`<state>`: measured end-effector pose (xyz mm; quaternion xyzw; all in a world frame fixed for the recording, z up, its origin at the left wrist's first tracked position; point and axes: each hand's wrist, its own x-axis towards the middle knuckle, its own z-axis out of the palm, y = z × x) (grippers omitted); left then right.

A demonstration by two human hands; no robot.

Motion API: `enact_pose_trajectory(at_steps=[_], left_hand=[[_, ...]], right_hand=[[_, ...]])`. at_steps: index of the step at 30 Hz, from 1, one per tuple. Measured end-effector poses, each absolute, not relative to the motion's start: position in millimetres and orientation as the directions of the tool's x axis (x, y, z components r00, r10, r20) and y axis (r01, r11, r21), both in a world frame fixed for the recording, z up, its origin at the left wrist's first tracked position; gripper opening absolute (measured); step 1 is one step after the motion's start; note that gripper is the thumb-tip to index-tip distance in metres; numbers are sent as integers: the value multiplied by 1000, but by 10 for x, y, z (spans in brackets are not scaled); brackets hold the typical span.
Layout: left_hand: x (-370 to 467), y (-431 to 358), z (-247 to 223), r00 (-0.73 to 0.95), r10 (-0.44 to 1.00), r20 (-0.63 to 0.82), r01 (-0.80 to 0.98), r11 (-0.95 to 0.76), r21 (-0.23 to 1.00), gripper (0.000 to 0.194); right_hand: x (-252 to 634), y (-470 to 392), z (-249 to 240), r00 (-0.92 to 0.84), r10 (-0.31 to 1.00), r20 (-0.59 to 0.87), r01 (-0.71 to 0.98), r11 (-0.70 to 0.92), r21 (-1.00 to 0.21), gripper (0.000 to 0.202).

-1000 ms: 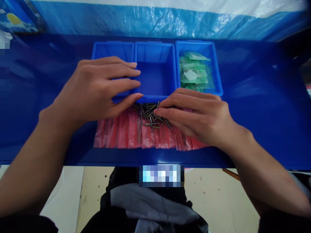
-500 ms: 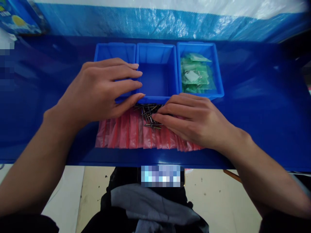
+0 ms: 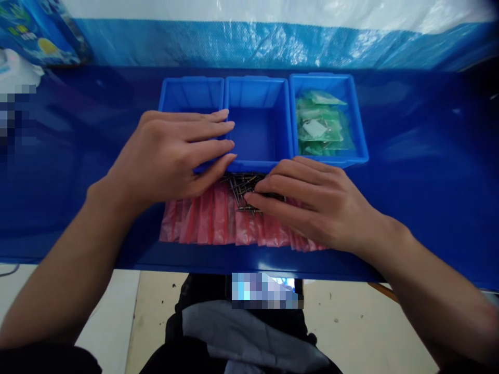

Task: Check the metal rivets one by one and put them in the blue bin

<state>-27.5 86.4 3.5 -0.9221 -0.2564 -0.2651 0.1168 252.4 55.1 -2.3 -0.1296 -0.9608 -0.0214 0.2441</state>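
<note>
My left hand (image 3: 167,150) is palm down over the left blue bin (image 3: 191,93). Its fingers are apart, with the tips by the wall shared with the middle blue bin (image 3: 255,132), and it holds nothing. Below the bins lies a heap of thin dark metal pins (image 3: 245,183), some with a brassy tint. Bent fingers of my right hand (image 3: 312,197) are closed together at the heap's right side. Whatever is between these fingertips is hidden. The heap rests on a row of overlapping pink plastic bags (image 3: 224,223), partly covered by both hands.
The right blue bin (image 3: 360,130) holds green-tinted plastic packets (image 3: 319,122). Behind the blue table (image 3: 421,171) hangs a blue and white woven sheet (image 3: 234,44). A printed blue package (image 3: 42,36) stands at back left. A phone (image 3: 267,291) rests in my lap.
The whole view has shifted slightly, so the bins and bags appear lower and further right. Both hands keep nearly the same places relative to the bins and the pins.
</note>
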Motion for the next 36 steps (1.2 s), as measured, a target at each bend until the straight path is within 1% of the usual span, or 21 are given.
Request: enact_pose_trajectory(at_steps=[1, 3, 6, 9, 11, 12, 14, 15, 16, 17, 19, 20, 22, 24, 26, 27, 30, 33, 36], left_hand=[[-271, 860, 34, 724, 419, 548, 542, -837, -75, 19], [-263, 851, 32, 712, 442, 545, 559, -827, -60, 17], [-258, 844, 34, 709, 450, 543, 567, -822, -59, 16], [-263, 845, 42, 724, 437, 534, 555, -829, -73, 17], [-269, 846, 47, 730, 437, 525, 554, -828, -81, 18], [-271, 846, 48, 732, 441, 520, 558, -826, -86, 18], [-275, 845, 45, 734, 444, 514, 562, -822, -93, 18], [-276, 844, 42, 734, 444, 514, 562, -822, -93, 17], [-277, 843, 38, 734, 443, 515, 561, -823, -91, 17], [-278, 842, 35, 733, 442, 517, 559, -824, -88, 17], [-282, 839, 33, 727, 438, 528, 555, -829, -76, 17], [-285, 840, 36, 721, 441, 535, 555, -830, -63, 17], [-291, 846, 51, 712, 445, 543, 544, -839, -26, 18], [-297, 864, 72, 717, 437, 543, 518, -855, 3, 20], [-301, 889, 87, 732, 450, 512, 508, -861, 32, 25], [-302, 901, 88, 737, 469, 487, 513, -857, 47, 27], [-304, 927, 66, 755, 493, 433, 514, -854, 75, 32], [-306, 930, 32, 760, 463, 455, 481, -872, 85, 28], [-301, 915, 23, 749, 470, 467, 483, -870, 101, 24]], right_hand=[[2515, 533, -6, -812, 268, 518, 279, 958, -58, 14], [2493, 494, 40, -713, 393, 581, 362, 916, -176, 15], [2458, 454, 111, -550, 573, 607, 438, 817, -375, 17], [2425, 465, 138, -348, 714, 607, 386, 700, -601, 16], [2410, 485, 132, -222, 807, 547, 307, 590, -747, 16], [2408, 492, 126, -193, 837, 512, 260, 547, -796, 19], [2417, 498, 121, -195, 857, 477, 200, 511, -836, 28], [2427, 497, 123, -215, 851, 479, 216, 520, -827, 31], [2441, 493, 127, -245, 831, 499, 261, 552, -792, 32], [2457, 490, 130, -296, 795, 530, 315, 605, -731, 30], [2485, 488, 128, -458, 679, 575, 392, 734, -554, 22], [2494, 493, 118, -554, 606, 571, 396, 795, -460, 18], [2499, 516, 77, -727, 464, 506, 362, 885, -292, 15], [2491, 547, 22, -833, 365, 416, 318, 931, -179, 15], [2485, 574, -25, -874, 309, 375, 273, 951, -147, 14], [2485, 583, -41, -875, 297, 381, 260, 954, -147, 14], [2503, 592, -52, -857, 283, 430, 252, 959, -127, 14], [2522, 589, -42, -811, 291, 508, 271, 956, -115, 13], [2520, 569, -19, -731, 325, 600, 315, 941, -126, 13]])
